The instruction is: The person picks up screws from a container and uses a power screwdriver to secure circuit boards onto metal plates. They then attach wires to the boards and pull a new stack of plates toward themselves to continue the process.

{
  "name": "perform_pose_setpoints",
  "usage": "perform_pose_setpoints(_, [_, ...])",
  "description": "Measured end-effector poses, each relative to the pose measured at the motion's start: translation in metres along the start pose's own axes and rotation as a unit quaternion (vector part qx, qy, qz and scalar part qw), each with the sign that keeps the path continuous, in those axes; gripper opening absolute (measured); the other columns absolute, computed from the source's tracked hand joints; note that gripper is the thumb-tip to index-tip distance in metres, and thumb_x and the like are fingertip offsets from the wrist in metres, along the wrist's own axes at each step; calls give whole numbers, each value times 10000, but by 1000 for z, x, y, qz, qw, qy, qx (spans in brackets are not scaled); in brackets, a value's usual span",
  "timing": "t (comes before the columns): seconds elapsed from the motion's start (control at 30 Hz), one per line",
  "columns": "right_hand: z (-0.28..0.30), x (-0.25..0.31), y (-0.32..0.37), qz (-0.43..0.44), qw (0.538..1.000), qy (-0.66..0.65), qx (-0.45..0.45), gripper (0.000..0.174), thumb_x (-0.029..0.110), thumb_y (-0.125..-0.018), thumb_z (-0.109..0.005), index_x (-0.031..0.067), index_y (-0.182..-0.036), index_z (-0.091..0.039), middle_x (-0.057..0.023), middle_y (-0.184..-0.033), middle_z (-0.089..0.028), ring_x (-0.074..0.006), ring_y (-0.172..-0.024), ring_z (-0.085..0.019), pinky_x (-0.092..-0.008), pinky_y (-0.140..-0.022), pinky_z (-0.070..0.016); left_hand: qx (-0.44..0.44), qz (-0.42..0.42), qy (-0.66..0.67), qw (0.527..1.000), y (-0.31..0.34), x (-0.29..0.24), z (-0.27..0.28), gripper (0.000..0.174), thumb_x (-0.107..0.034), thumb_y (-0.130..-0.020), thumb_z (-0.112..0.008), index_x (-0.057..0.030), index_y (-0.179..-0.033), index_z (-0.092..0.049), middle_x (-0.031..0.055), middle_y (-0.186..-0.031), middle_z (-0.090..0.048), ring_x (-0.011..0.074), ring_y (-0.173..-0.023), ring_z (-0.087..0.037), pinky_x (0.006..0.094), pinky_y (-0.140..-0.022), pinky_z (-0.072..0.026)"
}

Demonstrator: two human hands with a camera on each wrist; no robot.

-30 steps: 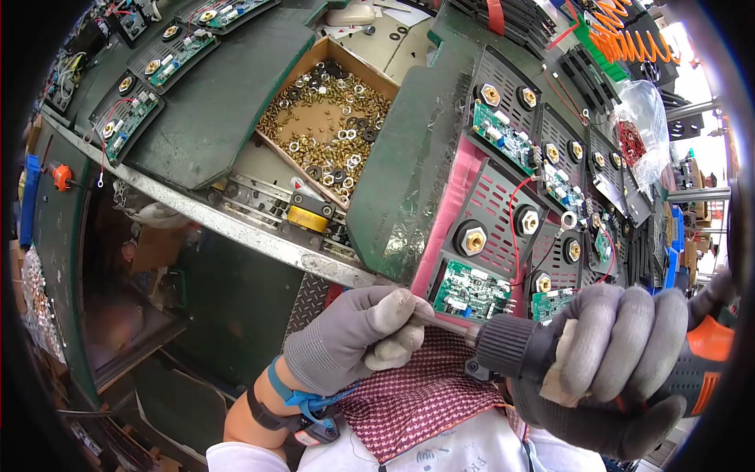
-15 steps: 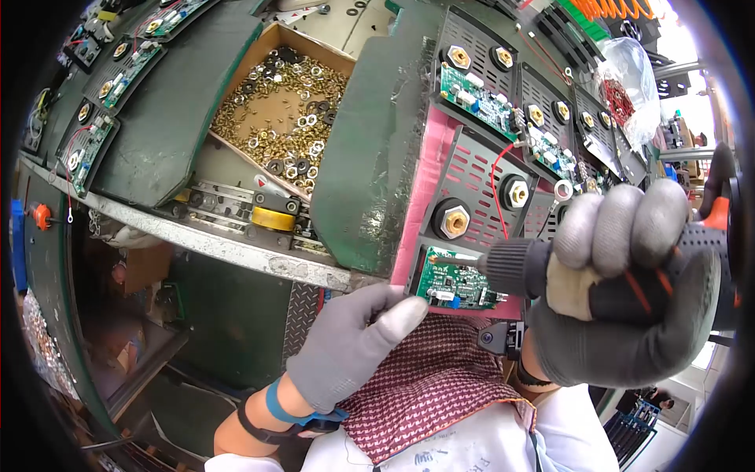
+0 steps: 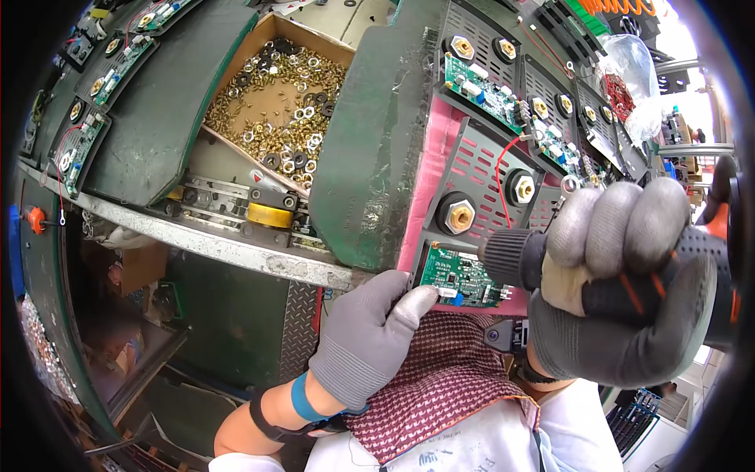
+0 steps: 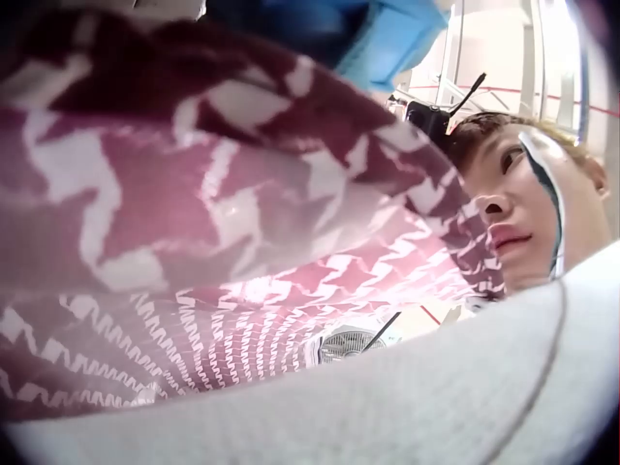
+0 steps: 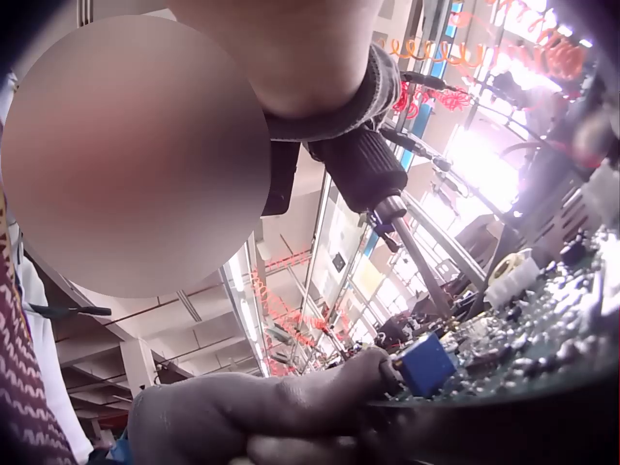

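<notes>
My gloved right hand grips a black and orange power screwdriver, held nearly level over the green circuit board. In the right wrist view the driver's long bit slants down to the board, beside a white connector. My gloved left hand holds the near left edge of the slotted black panel that bears this board. Its thumb lies at the board's corner, close to a blue component. Two brass hex terminals and a red wire are on the panel.
More black panels with boards lie beyond, on pink matting. An open carton of brass screws, nuts and washers stands left of a green board. Other panel assemblies line the far left. Checked cloth covers my lap.
The left hand has gone from the driver's bit to the panel's edge. The right hand has brought the driver up over the circuit board, and its bit now points down onto it.
</notes>
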State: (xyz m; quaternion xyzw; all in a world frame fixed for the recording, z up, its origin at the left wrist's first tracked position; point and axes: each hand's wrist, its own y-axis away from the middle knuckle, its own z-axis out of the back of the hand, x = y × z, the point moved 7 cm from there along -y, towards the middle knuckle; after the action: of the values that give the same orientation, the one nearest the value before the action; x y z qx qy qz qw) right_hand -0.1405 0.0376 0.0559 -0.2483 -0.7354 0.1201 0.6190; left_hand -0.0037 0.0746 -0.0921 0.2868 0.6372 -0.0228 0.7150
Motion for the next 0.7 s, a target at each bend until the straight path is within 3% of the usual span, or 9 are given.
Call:
perform_pose_setpoints(0.07, [-1, -1, 1, -3, 1000, 9, 8, 246, 285, -948, -380, 135, -752, -366, 6, -684, -300, -106, -522, -320, -272, -485, -315, -9, -7, -22, 1000, 0, -1, 3, 298, -301, -904, -573, -8, -857, -592, 157, -656, -509, 240, -560, -479, 337, -546, -403])
perform_pose_setpoints(0.13, [-12, -2, -1, -12, 999, 50, 0, 246, 279, -939, -397, 122, -752, -367, 10, -660, -301, -101, -498, -322, -275, -471, -335, 13, 11, -56, 998, -1, -1, 2, 267, -254, -897, -579, 10, -898, -615, 101, -667, -534, 126, -615, -468, 283, -588, -410])
perform_pose_setpoints(0.17, [-14, -2, 0, -11, 999, 49, 3, 246, 279, -939, -397, 122, -752, -367, 10, -660, -301, -101, -498, -322, -275, -471, -335, 11, 10, -54, 998, -1, -1, 3, 267, -254, -897, -579, 10, -898, -615, 101, -667, -534, 126, -615, -468, 283, -588, -410])
perform_pose_setpoints(0.47, [-22, -1, 13, -99, 993, 60, 13, 248, 270, -868, -494, 74, -781, -370, -6, -635, -317, -110, -548, -309, -277, -530, -302, -9, -48, -39, 998, 1, -2, 1, 308, -313, -885, -585, -9, -919, -621, 170, -730, -571, 257, -674, -583, 348, -640, -454])
perform_pose_setpoints(0.53, [-13, 2, 16, -61, 996, -56, -12, 238, 253, -856, -503, 75, -792, -359, 1, -650, -302, -108, -576, -304, -271, -543, -292, 11, -65, -87, 994, 4, -7, 7, 355, -362, -884, -575, -11, -935, -600, 172, -760, -579, 276, -730, -607, 362, -687, -467])
perform_pose_setpoints(0.63, [9, 21, 17, -18, 997, -56, -57, 248, 249, -884, -477, 72, -783, -335, -5, -628, -306, -103, -544, -326, -233, -518, -304, 76, -48, -56, 994, 10, 4, 16, 442, -441, -871, -567, -12, -973, -553, 167, -816, -592, 312, -802, -605, 387, -751, -468])
perform_pose_setpoints(0.67, [5, 28, 16, -51, 994, -98, -8, 215, 206, -883, -489, 63, -801, -350, 6, -696, -277, -87, -598, -290, -244, -562, -286, 59, -50, -75, 994, 14, 3, 25, 393, -374, -893, -543, -15, -1052, -539, 141, -842, -591, 256, -817, -606, 363, -734, -481])
perform_pose_setpoints(0.7, [-2, 33, 20, -22, 995, -51, -79, 228, 208, -887, -499, 65, -801, -345, 8, -697, -276, -84, -596, -291, -242, -551, -287, 45, -54, -87, 994, 18, -1, 35, 393, -374, -893, -543, -15, -1052, -539, 141, -842, -591, 256, -817, -606, 363, -734, -481])
